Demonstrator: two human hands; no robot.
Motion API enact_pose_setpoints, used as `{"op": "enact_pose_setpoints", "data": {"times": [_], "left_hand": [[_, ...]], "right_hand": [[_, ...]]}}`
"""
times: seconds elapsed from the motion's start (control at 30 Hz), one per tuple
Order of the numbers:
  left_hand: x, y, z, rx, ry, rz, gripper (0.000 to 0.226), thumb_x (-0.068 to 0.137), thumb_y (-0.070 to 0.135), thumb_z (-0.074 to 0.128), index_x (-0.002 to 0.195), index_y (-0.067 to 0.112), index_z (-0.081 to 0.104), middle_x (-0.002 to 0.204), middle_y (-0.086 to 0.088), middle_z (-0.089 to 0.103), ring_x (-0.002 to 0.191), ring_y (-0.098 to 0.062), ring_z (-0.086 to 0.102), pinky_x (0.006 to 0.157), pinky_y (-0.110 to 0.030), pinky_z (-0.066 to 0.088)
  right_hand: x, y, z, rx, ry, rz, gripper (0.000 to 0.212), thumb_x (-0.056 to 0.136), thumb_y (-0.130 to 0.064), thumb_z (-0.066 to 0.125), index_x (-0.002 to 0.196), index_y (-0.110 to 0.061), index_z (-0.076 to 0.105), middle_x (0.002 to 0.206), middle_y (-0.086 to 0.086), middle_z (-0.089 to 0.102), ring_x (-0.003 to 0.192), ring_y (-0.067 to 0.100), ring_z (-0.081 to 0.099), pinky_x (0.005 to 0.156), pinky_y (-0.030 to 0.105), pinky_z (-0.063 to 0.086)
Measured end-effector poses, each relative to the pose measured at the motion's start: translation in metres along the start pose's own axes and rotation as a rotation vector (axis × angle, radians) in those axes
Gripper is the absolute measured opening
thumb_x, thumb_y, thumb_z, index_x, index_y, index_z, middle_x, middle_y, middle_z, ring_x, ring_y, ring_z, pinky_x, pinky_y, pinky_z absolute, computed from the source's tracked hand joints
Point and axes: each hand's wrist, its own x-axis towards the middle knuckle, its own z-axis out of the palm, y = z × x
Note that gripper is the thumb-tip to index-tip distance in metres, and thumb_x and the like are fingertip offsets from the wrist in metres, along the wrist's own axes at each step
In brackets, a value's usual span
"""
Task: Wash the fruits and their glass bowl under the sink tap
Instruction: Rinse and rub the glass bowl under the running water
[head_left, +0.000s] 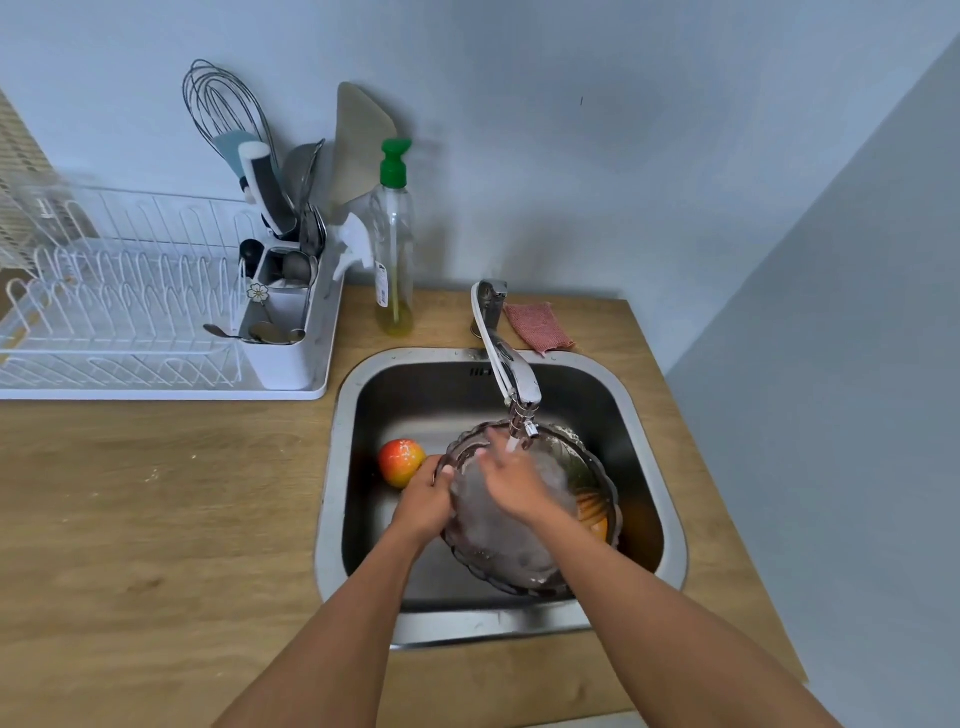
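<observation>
At the far left we see a white dish rack (119, 306) on the wooden counter (156, 519), and at its right end a white holder (283, 312) with a whisk (223, 104), spoons and other tools standing in it. Just beside the rack stands a clear soap bottle (395, 249) with a green pump. Then comes the steel sink (337, 467). Inside it, at the left, a red and yellow fruit (400, 461) lies on the bottom. Next to this fruit our left hand (423, 506) closes its fingers around the left rim of the glass bowl (514, 551), which is tilted inside the sink under the tap (511, 374). Water runs from the tap onto our right hand (511, 480); this hand is open, with the fingers spread, and it lies flat on the inner side of the bowl, holding nothing. Through the glass, at the right, we see something orange (595, 517), but we cannot tell exactly what it is. Behind the tap, a pink cloth (537, 325) lies on the counter.
</observation>
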Motion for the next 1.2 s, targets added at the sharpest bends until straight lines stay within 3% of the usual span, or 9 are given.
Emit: {"op": "enact_pose_setpoints", "data": {"times": [0.1,0.17,0.27,0.37,0.67,0.77,0.83,1.03,1.2], "left_hand": [[-0.003,0.005,0.0,-0.023,0.0,0.023,0.023,0.103,0.022,0.038,0.103,0.032,0.059,0.103,-0.009,0.068,0.09,-0.026,0.066,0.088,-0.048,0.054],[-0.007,0.011,-0.003,-0.049,0.016,0.027,0.022,0.103,0.021,0.039,0.108,0.03,0.058,0.111,-0.008,0.067,0.102,-0.026,0.064,0.095,-0.047,0.052],[-0.007,0.016,-0.01,-0.034,0.061,0.015,0.022,0.102,0.024,0.04,0.116,0.032,0.055,0.117,-0.007,0.063,0.106,-0.023,0.06,0.098,-0.045,0.05],[-0.004,0.02,-0.018,0.045,0.108,0.024,0.033,0.102,0.027,0.04,0.134,0.029,0.049,0.13,-0.008,0.056,0.119,-0.028,0.055,0.098,-0.045,0.05],[-0.006,0.023,-0.039,0.152,0.189,0.137,0.043,0.1,0.019,0.045,0.142,0.028,0.041,0.132,-0.006,0.057,0.122,-0.027,0.054,0.102,-0.043,0.046],[-0.005,0.031,-0.047,0.113,0.165,0.178,0.052,0.095,0.011,0.055,0.142,0.027,0.04,0.106,0.003,0.061,0.086,-0.008,0.059,0.075,-0.02,0.051],[-0.003,0.037,-0.05,0.086,0.134,0.177,0.058,0.091,0.01,0.06,0.142,0.03,0.041,0.09,0.012,0.06,0.078,-0.004,0.059,0.064,-0.019,0.051],[-0.005,0.065,-0.046,0.245,0.137,0.227,0.056,0.081,0.026,0.065,0.135,0.035,0.053,0.089,0.002,0.073,0.082,-0.015,0.067,0.079,-0.025,0.048],[-0.002,0.067,-0.058,0.268,0.132,0.177,0.057,0.083,0.031,0.059,0.139,0.029,0.051,0.131,-0.002,0.063,0.114,-0.022,0.06,0.101,-0.034,0.046]], "right_hand": [[-0.017,-0.014,0.019,0.138,-0.1,-0.125,0.048,0.104,-0.032,0.035,0.148,-0.014,0.037,0.159,0.002,0.025,0.148,0.015,0.02,0.117,0.025,0.01],[-0.031,-0.011,0.025,0.193,-0.119,-0.183,0.045,0.105,-0.028,0.035,0.145,-0.012,0.043,0.154,0.0,0.036,0.145,0.011,0.026,0.114,0.019,0.012],[-0.05,0.004,0.024,0.154,-0.163,-0.212,0.037,0.104,-0.029,0.035,0.103,-0.014,0.068,0.108,0.004,0.068,0.102,0.013,0.06,0.094,0.031,0.042],[-0.061,0.029,0.014,-0.006,-0.175,-0.251,0.042,0.102,-0.034,0.04,0.068,-0.014,0.053,0.068,0.003,0.053,0.065,0.012,0.048,0.066,0.035,0.036],[-0.032,0.07,-0.005,-0.486,-0.086,-0.348,0.028,0.097,-0.027,0.046,0.11,-0.014,0.068,0.117,0.007,0.062,0.111,0.024,0.055,0.093,0.032,0.045],[-0.022,0.07,-0.001,-0.555,-0.005,-0.285,0.031,0.1,-0.024,0.04,0.118,-0.008,0.06,0.13,0.01,0.053,0.121,0.028,0.05,0.097,0.032,0.04],[-0.018,0.066,0.006,-0.562,0.019,-0.235,0.035,0.101,-0.025,0.037,0.123,-0.005,0.055,0.138,0.011,0.047,0.124,0.029,0.048,0.099,0.033,0.04],[-0.007,0.043,0.027,-0.322,0.026,-0.074,0.032,0.101,-0.024,0.037,0.106,-0.005,0.062,0.115,0.018,0.063,0.108,0.034,0.058,0.088,0.036,0.044],[0.008,0.029,0.029,0.245,0.178,0.124,0.023,0.1,-0.01,0.04,0.083,-0.016,0.055,0.078,0.012,0.062,0.068,0.024,0.057,0.068,0.035,0.053]]}}
